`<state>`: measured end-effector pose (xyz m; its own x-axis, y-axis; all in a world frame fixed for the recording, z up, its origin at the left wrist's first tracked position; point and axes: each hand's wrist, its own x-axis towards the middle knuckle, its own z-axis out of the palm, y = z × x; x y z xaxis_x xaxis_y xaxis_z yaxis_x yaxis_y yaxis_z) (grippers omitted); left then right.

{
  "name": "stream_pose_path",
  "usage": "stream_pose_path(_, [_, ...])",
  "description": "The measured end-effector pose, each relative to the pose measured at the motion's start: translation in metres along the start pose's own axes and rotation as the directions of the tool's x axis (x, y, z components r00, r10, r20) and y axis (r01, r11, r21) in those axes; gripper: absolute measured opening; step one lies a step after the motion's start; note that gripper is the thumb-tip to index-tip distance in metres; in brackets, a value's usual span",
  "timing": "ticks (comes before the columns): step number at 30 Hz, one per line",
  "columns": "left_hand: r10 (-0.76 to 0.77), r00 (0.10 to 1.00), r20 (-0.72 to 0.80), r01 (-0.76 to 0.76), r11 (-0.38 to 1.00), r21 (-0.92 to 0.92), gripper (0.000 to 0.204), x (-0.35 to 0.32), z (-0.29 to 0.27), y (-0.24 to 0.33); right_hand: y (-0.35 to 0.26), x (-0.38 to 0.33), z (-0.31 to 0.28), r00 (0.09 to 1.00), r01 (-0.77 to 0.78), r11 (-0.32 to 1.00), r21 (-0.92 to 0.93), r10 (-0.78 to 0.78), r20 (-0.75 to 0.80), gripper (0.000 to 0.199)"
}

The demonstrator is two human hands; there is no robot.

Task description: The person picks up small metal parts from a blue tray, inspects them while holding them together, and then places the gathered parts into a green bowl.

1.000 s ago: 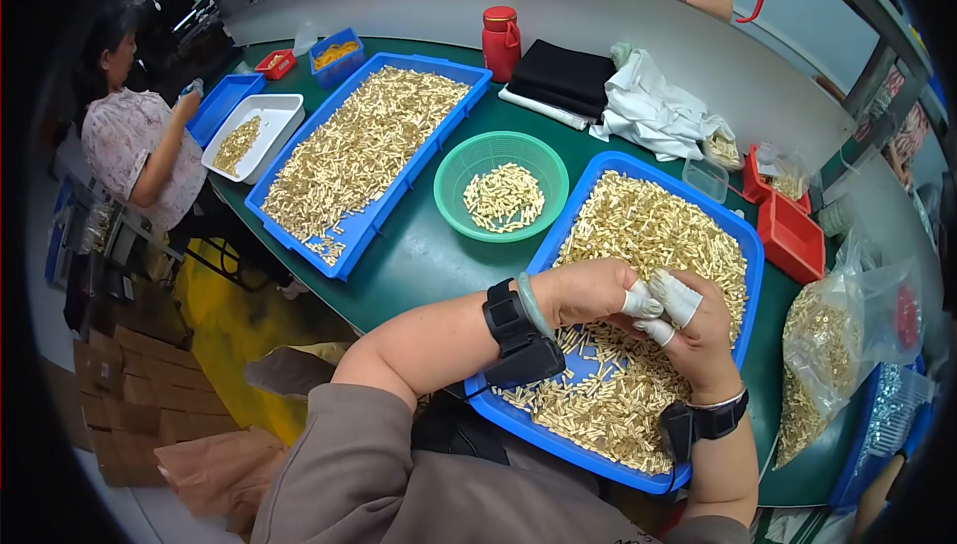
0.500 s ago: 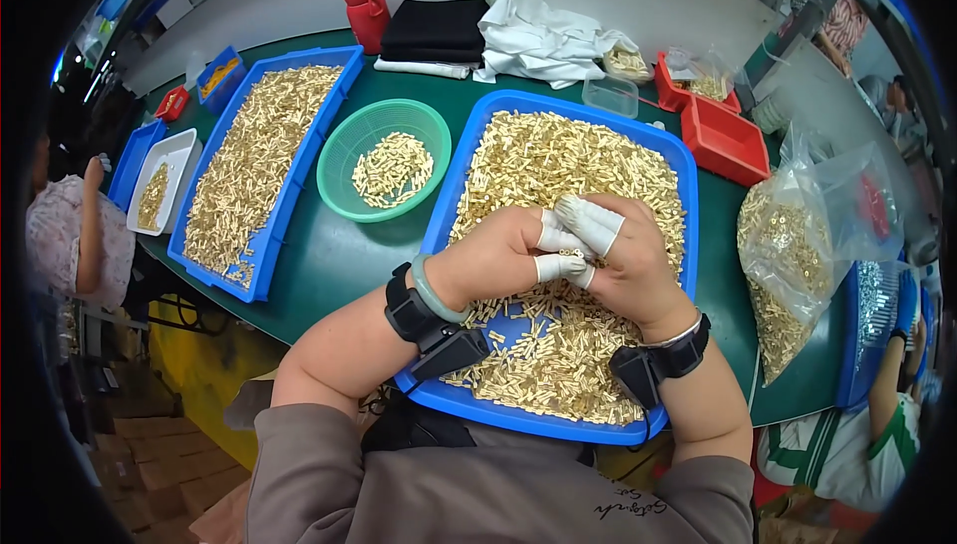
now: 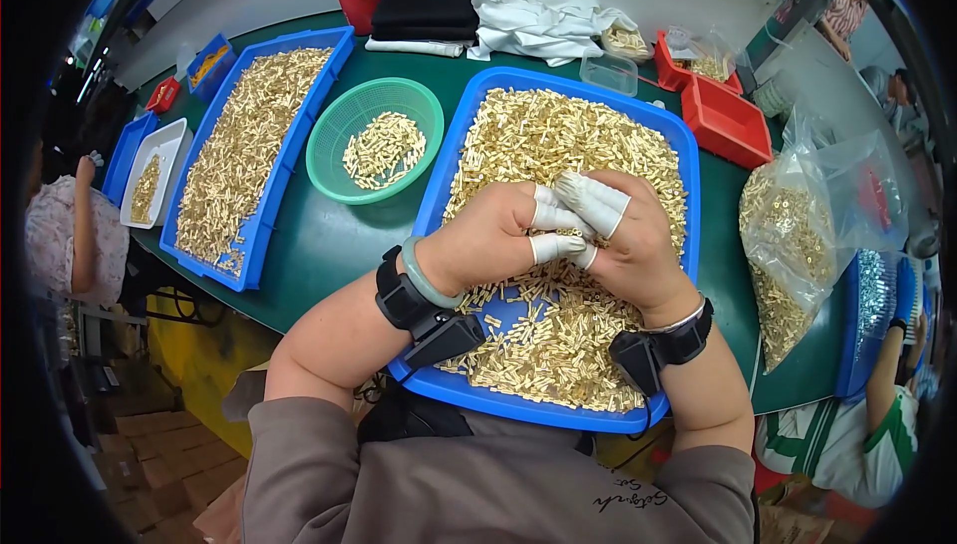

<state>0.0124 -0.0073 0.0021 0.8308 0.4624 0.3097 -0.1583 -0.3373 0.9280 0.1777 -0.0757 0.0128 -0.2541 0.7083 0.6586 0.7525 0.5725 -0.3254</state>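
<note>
- My left hand [image 3: 483, 242], right hand [image 3: 640, 245]: fingertips together over the right blue tray [image 3: 528, 411]; whether pinching, I cannot tell.
- Gold pieces [image 3: 573, 135]: heaped in that tray.
- Green basket [image 3: 331, 135]: left of it.

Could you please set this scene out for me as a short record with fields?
Left hand: white finger covers, fingertips meeting the right hand's
Right hand: white finger covers, raised over the near blue tray
Between fingertips: mostly hidden
Near tray contents: small gold-coloured pieces
Left of it: green basket, long blue tray, both holding pieces
Right of it: clear plastic bag, part-filled
</note>
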Motion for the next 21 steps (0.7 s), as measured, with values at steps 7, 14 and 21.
stream_pose_path(7, [-0.372,0.919,0.133,0.394,0.881,-0.26,0.016,-0.002,-0.009,0.003,-0.003,0.003,-0.005,0.994,0.11,0.994,0.014,-0.11,0.014,0.043])
stream_pose_path(14, [-0.52,0.85,-0.09,0.382,0.723,-0.575,0.027,0.006,0.0,0.016,-0.001,-0.003,-0.004,0.982,-0.17,0.969,0.18,0.181,-0.049,0.032])
stream_pose_path(21, [0.24,0.961,-0.136,-0.167,0.898,0.406,0.029,0.009,0.003,0.012,0.007,-0.01,-0.004,0.758,-0.621,0.366,0.693,0.505,0.413,0.022])
